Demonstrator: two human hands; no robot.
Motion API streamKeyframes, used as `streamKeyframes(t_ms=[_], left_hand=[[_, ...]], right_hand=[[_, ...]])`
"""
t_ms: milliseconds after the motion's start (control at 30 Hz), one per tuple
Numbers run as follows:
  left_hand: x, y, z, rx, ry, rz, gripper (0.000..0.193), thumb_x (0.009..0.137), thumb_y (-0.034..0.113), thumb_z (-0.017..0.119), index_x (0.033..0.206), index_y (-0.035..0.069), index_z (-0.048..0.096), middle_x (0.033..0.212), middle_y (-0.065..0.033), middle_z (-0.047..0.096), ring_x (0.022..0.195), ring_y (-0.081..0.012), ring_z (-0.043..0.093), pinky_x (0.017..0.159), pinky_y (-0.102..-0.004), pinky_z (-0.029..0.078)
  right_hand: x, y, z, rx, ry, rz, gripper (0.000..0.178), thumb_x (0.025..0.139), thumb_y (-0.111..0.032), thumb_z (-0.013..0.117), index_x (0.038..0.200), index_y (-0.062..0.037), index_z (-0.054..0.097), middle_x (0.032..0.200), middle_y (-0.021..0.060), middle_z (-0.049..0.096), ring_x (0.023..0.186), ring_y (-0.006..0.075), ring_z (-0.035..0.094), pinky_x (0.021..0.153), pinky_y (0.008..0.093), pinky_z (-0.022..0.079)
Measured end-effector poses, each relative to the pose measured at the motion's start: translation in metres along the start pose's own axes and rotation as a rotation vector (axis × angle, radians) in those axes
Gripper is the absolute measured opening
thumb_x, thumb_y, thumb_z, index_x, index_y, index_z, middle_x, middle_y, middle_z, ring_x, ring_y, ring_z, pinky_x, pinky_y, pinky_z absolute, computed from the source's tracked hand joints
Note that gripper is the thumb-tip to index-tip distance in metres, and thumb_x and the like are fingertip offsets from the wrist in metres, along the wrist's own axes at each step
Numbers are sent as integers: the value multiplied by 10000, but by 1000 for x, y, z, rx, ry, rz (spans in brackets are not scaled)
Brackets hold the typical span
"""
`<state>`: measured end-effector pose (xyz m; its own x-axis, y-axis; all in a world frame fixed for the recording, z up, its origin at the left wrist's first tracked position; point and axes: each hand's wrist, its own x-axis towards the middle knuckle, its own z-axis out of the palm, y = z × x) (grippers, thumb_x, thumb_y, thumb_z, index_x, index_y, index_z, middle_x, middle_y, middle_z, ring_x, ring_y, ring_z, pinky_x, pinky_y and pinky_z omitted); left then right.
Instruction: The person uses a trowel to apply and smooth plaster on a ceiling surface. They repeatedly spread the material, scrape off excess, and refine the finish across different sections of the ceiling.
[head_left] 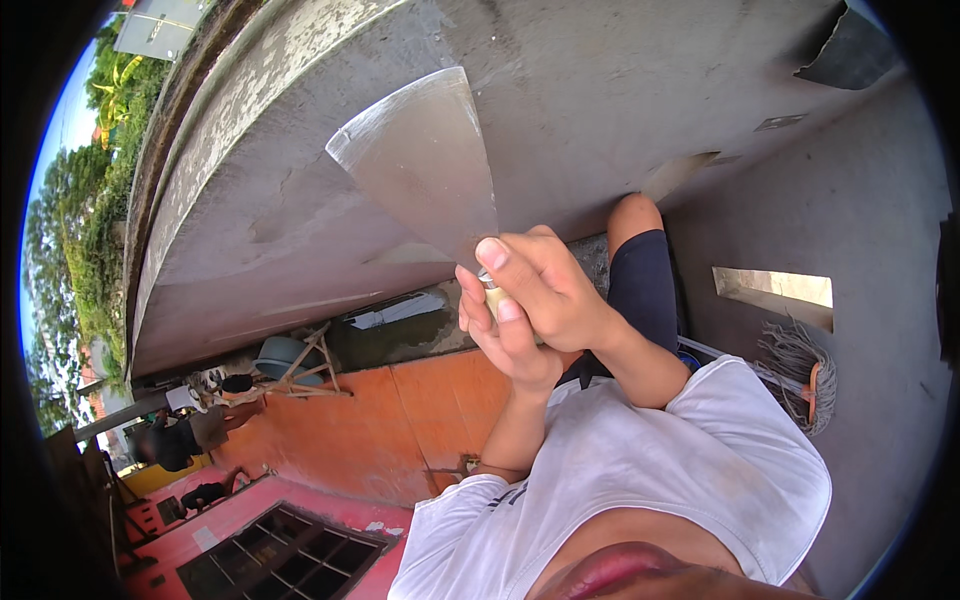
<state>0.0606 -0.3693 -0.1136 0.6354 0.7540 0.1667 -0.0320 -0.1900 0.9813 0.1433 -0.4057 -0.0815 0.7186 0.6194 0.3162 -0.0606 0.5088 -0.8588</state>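
A putty knife [422,165] with a wide, fan-shaped metal blade is held up in front of me, its broad edge pointing up and to the left. My left hand [512,345] is closed around its short pale handle [493,292]. Close above it, my right hand [548,285] grips the tool where blade meets handle, the thumb lying at the base of the blade. Fingers cover most of the handle. Behind the blade spreads a grey plastered wall [580,110]; whether the edge touches it I cannot tell.
A grey string mop [800,375] leans by the right wall, near a slot-shaped opening [775,296]. Left of me are a wooden stand [308,365], a grey-blue basin [283,358], and wet ground [400,335]. Another person [190,437] is farther off, beyond an orange wall [350,430].
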Motion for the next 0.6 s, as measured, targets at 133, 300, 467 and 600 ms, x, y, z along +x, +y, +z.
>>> streamKeyframes(t_ms=[133, 300, 467, 600], left_hand=[[4, -13, -3, 27, 2, 154, 730, 931, 376, 416, 1502, -75, 355, 1228, -143, 561, 1129, -221, 503, 1022, -381, 314], [1, -8, -8, 103, 25, 188, 735, 941, 383, 423, 1502, -85, 348, 1265, -140, 549, 1146, -212, 481, 1044, -382, 293], [3, 22, 1, -30, 77, 73, 722, 961, 377, 412, 1506, -91, 344, 1284, -169, 537, 1164, -225, 477, 1060, -387, 287], [4, 14, -10, 29, 58, 163, 715, 966, 372, 407, 1507, -92, 347, 1290, -170, 529, 1179, -227, 465, 1064, -387, 285]], right_hand=[[10, -15, 2, 29, -51, -6, 474, 1068, -297, 421, 698, -27, 545, 540, 78, 592, 479, 166, 590, 474, 301, 447], [5, -13, 8, 32, -19, 21, 495, 1074, -318, 408, 695, -27, 538, 539, 76, 590, 493, 165, 608, 478, 300, 460], [10, -20, 6, 88, -89, 43, 469, 1075, -289, 407, 729, -3, 543, 596, 87, 608, 580, 206, 657, 542, 322, 507], [10, -32, 14, 90, -106, 74, 451, 1076, -266, 405, 744, 6, 543, 619, 89, 616, 618, 227, 679, 576, 333, 533]])
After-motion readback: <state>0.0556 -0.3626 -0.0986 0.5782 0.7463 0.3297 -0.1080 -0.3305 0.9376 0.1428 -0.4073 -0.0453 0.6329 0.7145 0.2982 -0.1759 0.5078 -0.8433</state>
